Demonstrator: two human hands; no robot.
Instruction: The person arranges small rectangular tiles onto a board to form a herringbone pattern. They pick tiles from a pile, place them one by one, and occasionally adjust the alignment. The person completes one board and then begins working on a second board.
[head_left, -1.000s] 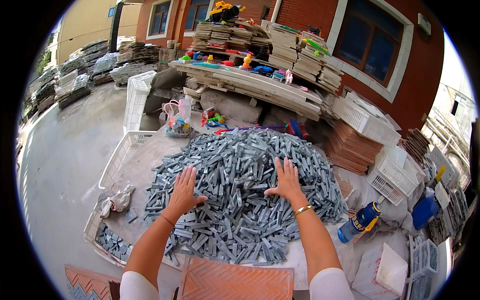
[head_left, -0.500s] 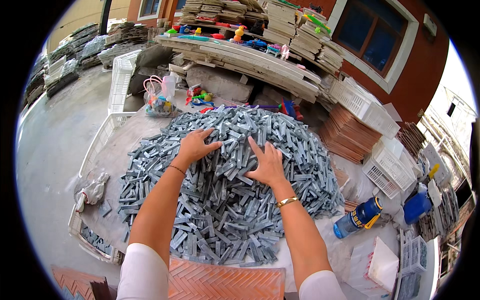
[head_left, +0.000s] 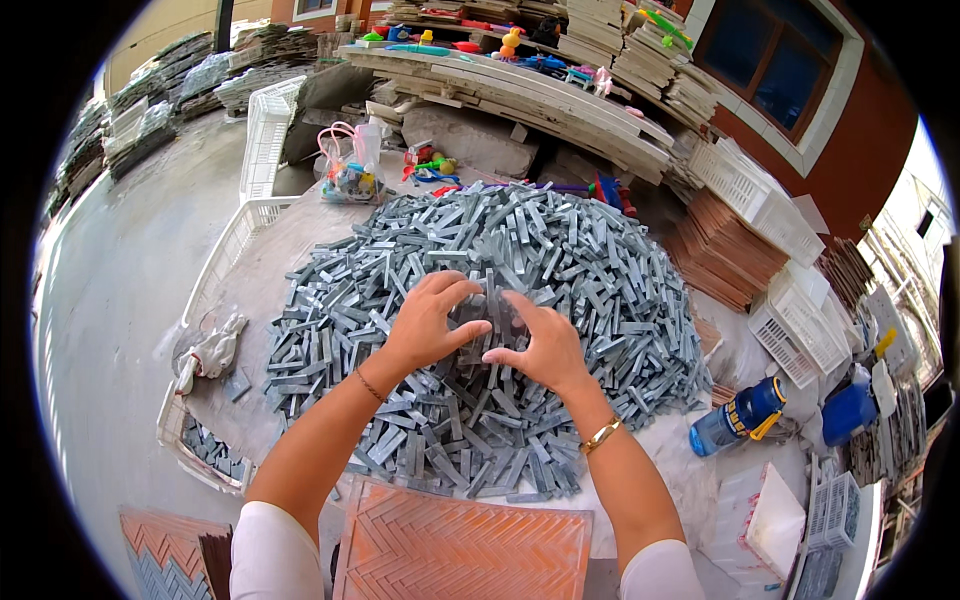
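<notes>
A large heap of small grey stone strips (head_left: 340,325) covers the middle of the table. My left hand (head_left: 435,320) and my right hand (head_left: 545,345) face each other over the front of the heap, fingers curved inward. Between them a cluster of strips (head_left: 488,318), blurred by motion, is gathered against both sets of fingers. How many strips they hold cannot be made out. At the near edge, below my forearms, lies an orange tray (head_left: 465,545) with herringbone grooves; no strips show in its grooves.
A blue bottle (head_left: 738,416) stands right of the heap, near stacked reddish trays (head_left: 725,255) and white crates (head_left: 800,325). At left are a crumpled white bag (head_left: 212,350) and a low white basket (head_left: 205,470). Toys (head_left: 430,165) lie behind the heap.
Both hands have come nearer to me and closer together, from spread over the heap to cupped round a cluster of strips. The whole view has shifted slightly.
</notes>
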